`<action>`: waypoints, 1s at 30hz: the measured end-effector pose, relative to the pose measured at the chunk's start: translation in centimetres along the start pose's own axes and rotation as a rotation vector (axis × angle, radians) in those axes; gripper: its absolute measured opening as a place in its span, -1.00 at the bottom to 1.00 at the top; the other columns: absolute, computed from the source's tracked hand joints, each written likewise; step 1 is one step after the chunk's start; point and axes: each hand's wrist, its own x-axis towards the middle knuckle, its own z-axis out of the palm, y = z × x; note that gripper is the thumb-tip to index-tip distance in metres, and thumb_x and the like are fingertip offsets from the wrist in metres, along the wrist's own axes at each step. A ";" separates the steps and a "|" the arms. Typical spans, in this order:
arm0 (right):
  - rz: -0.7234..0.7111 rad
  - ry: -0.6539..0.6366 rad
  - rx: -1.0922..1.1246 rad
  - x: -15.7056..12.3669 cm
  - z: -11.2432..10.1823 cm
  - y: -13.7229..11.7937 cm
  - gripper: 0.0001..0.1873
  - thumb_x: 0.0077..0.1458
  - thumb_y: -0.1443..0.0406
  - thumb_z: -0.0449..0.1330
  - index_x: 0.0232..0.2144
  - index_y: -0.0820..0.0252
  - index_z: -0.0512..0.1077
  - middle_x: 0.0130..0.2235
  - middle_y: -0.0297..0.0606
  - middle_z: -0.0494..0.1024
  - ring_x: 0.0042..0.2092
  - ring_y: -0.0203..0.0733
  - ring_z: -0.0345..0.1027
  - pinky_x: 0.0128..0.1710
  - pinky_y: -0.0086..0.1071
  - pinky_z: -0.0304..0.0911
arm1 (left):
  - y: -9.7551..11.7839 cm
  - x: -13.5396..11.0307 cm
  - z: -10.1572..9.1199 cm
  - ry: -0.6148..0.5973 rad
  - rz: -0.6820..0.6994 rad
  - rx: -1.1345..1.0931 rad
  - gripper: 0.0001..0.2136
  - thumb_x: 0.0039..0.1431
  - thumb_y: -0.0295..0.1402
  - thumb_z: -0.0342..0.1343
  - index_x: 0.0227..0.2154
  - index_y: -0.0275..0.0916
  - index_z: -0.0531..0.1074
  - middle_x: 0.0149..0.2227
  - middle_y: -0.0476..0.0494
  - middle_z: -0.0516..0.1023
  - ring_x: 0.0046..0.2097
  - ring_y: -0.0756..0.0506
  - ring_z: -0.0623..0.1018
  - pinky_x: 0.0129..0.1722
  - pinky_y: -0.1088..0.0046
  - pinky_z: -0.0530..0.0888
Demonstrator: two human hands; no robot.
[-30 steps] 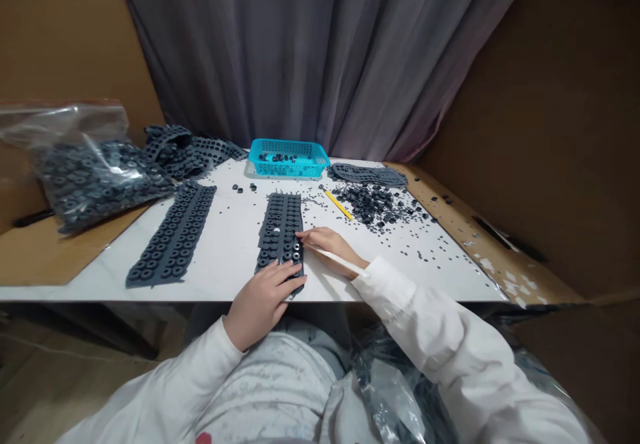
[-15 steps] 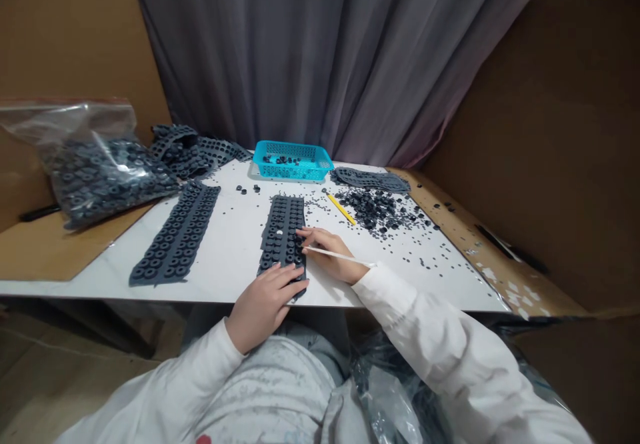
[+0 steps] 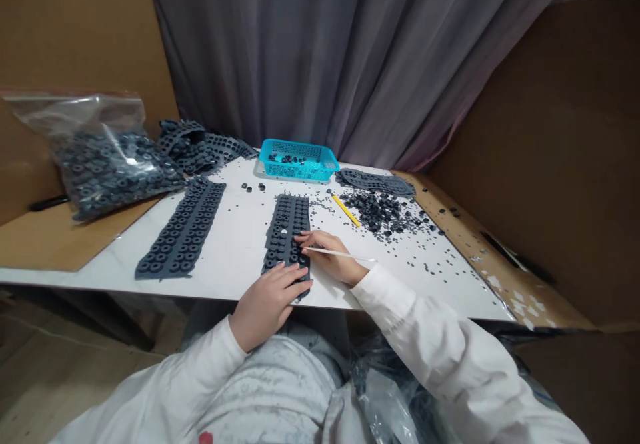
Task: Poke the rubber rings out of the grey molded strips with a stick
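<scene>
A dark grey rubber sheet (image 3: 287,221) with rows of round ring parts lies on the white table in front of me. My left hand (image 3: 270,297) rests with outstretched fingers on the sheet's near end, hiding part of it. My right hand (image 3: 333,257) grips a thin white stick (image 3: 340,253); its fingertips are at the sheet's right edge. The stick's working tip is hidden at the fingers. A small white spot (image 3: 284,231) shows on the sheet. To the left lies a second, similar sheet (image 3: 183,231).
A blue basket (image 3: 300,172) holding small dark parts stands at the back. On the right are a yellow tool (image 3: 346,211), a heap of black bits (image 3: 383,213) and stacked sheets (image 3: 377,182). A clear bag of rings (image 3: 117,171) and crumpled sheets (image 3: 200,147) sit at left.
The view has shifted slightly, so the table's things appear a little further right. Both hands stay on the same sheet, with the right fingers moved only slightly along its edge.
</scene>
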 end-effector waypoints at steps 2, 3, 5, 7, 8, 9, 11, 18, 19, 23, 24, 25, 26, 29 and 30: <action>-0.012 -0.022 -0.056 0.1 -0.1 0.0 -0.91 0.20 0.29 0.13 -0.32 0.18 0.41 -0.08 -0.06 0.58 0.05 -0.07 0.40 0.02 -0.11 0.30 | 0.0 0.0 0.1 -0.003 -0.001 0.004 -0.50 -0.01 -0.67 -0.03 0.01 -0.20 0.39 0.11 -0.17 0.44 0.16 -0.18 0.39 0.18 0.10 0.32; -0.023 -0.031 -0.093 0.2 -0.1 0.0 -0.91 0.20 0.29 0.13 -0.32 0.18 0.41 -0.08 -0.07 0.58 0.05 -0.07 0.39 0.02 -0.12 0.30 | 0.0 -0.1 0.1 -0.002 -0.002 0.005 -0.50 0.00 -0.67 -0.03 0.02 -0.20 0.38 0.11 -0.17 0.44 0.16 -0.18 0.39 0.18 0.10 0.32; -0.053 -0.049 -0.180 0.3 -0.2 0.0 -0.91 0.21 0.30 0.12 -0.31 0.17 0.43 -0.08 -0.11 0.59 0.05 -0.07 0.39 0.01 -0.15 0.29 | -0.1 -0.1 0.1 -0.003 -0.002 0.005 -0.49 -0.01 -0.67 -0.03 0.02 -0.19 0.38 0.11 -0.17 0.43 0.16 -0.18 0.39 0.18 0.09 0.32; -0.096 -0.062 -0.281 0.5 -0.2 0.2 -0.89 0.22 0.30 0.12 -0.32 0.16 0.44 -0.09 -0.16 0.60 0.02 -0.09 0.41 -0.01 -0.19 0.27 | -0.1 0.0 0.1 -0.006 -0.003 0.003 -0.49 -0.01 -0.68 -0.02 0.02 -0.19 0.38 0.11 -0.16 0.44 0.16 -0.18 0.39 0.19 0.09 0.31; -0.118 -0.072 -0.331 0.6 -0.2 0.3 -0.89 0.23 0.29 0.12 -0.31 0.16 0.44 -0.09 -0.17 0.60 0.00 -0.10 0.42 -0.02 -0.21 0.26 | -0.1 0.0 0.1 -0.010 -0.005 0.003 -0.49 -0.01 -0.67 -0.02 0.02 -0.19 0.38 0.11 -0.15 0.44 0.17 -0.18 0.39 0.19 0.09 0.31; -0.137 -0.081 -0.379 0.7 -0.2 0.4 -0.88 0.23 0.29 0.11 -0.30 0.16 0.44 -0.08 -0.18 0.60 -0.02 -0.12 0.43 -0.03 -0.23 0.25 | -0.1 0.0 0.0 -0.014 -0.006 0.002 -0.49 -0.01 -0.67 -0.02 0.02 -0.19 0.39 0.11 -0.15 0.44 0.17 -0.18 0.39 0.20 0.09 0.30; -0.168 -0.098 -0.459 0.9 -0.2 0.6 -0.88 0.24 0.30 0.10 -0.27 0.15 0.44 -0.07 -0.18 0.59 -0.06 -0.15 0.45 -0.07 -0.26 0.23 | -0.1 0.0 0.0 -0.023 -0.011 0.001 -0.50 0.00 -0.67 -0.02 0.02 -0.19 0.39 0.12 -0.15 0.43 0.17 -0.18 0.38 0.20 0.09 0.30; -0.021 0.109 -0.519 1.5 -0.9 1.2 -0.85 0.23 0.34 0.06 -0.33 0.14 0.43 -0.16 -0.16 0.60 -0.17 -0.11 0.44 -0.17 -0.25 0.24 | 0.0 0.0 -0.2 -0.043 -0.017 0.006 -0.50 0.00 -0.67 -0.03 0.03 -0.20 0.38 0.13 -0.14 0.42 0.17 -0.19 0.38 0.20 0.06 0.30; 0.011 0.166 -0.525 1.4 -1.2 1.2 -0.84 0.24 0.34 0.04 -0.31 0.15 0.42 -0.16 -0.12 0.59 -0.16 -0.09 0.43 -0.17 -0.23 0.25 | 0.0 0.1 -0.2 -0.045 -0.018 0.006 -0.49 0.00 -0.67 -0.03 0.04 -0.19 0.38 0.13 -0.14 0.42 0.17 -0.19 0.38 0.19 0.06 0.30; 0.125 0.384 -0.373 0.9 -1.8 0.9 -0.91 0.19 0.29 0.10 -0.34 0.15 0.39 -0.14 -0.11 0.55 -0.12 -0.05 0.40 -0.16 -0.21 0.28 | -0.1 0.1 0.0 -0.056 -0.019 -0.001 -0.48 0.00 -0.67 -0.04 0.04 -0.19 0.37 0.14 -0.13 0.41 0.18 -0.18 0.37 0.21 0.07 0.29; 0.171 0.389 -0.260 0.7 -1.9 0.7 -0.91 0.15 0.27 0.15 -0.38 0.16 0.40 -0.20 -0.13 0.55 -0.16 -0.07 0.40 -0.19 -0.23 0.28 | -0.1 0.0 0.0 -0.059 -0.020 -0.007 -0.48 0.00 -0.67 -0.04 0.04 -0.18 0.37 0.14 -0.13 0.41 0.18 -0.18 0.36 0.21 0.07 0.28; 0.221 0.369 -0.139 0.6 -1.9 0.6 -0.89 0.10 0.26 0.20 -0.42 0.17 0.40 -0.27 -0.17 0.54 -0.22 -0.10 0.40 -0.24 -0.26 0.28 | 0.0 0.0 0.0 -0.060 -0.023 -0.016 -0.49 0.01 -0.66 -0.04 0.04 -0.18 0.37 0.14 -0.13 0.41 0.19 -0.18 0.36 0.22 0.07 0.27; 0.267 0.331 -0.032 0.4 -1.8 0.5 -0.87 0.07 0.25 0.24 -0.45 0.18 0.41 -0.35 -0.21 0.53 -0.29 -0.13 0.39 -0.30 -0.29 0.28 | 0.1 -0.2 -0.1 -0.061 -0.027 -0.031 -0.50 0.03 -0.64 -0.03 0.05 -0.18 0.36 0.14 -0.13 0.40 0.19 -0.19 0.35 0.22 0.06 0.25; 0.345 0.240 0.129 0.3 -1.6 0.4 -0.85 0.01 0.23 0.28 -0.47 0.20 0.44 -0.44 -0.28 0.50 -0.41 -0.22 0.36 -0.39 -0.35 0.27 | 0.4 -0.2 -1.4 -0.069 -0.037 -0.127 -0.50 0.08 -0.46 0.09 0.13 -0.20 0.27 0.18 -0.19 0.34 0.21 -0.23 0.31 0.23 0.04 0.21; 0.349 0.235 0.150 0.4 -1.5 0.4 -0.84 0.00 0.22 0.28 -0.48 0.20 0.44 -0.44 -0.28 0.51 -0.41 -0.22 0.37 -0.39 -0.35 0.27 | 0.3 0.0 -2.1 -0.073 -0.042 -0.176 -0.45 0.07 -0.38 0.14 0.16 -0.22 0.23 0.20 -0.23 0.31 0.22 -0.24 0.29 0.24 0.06 0.21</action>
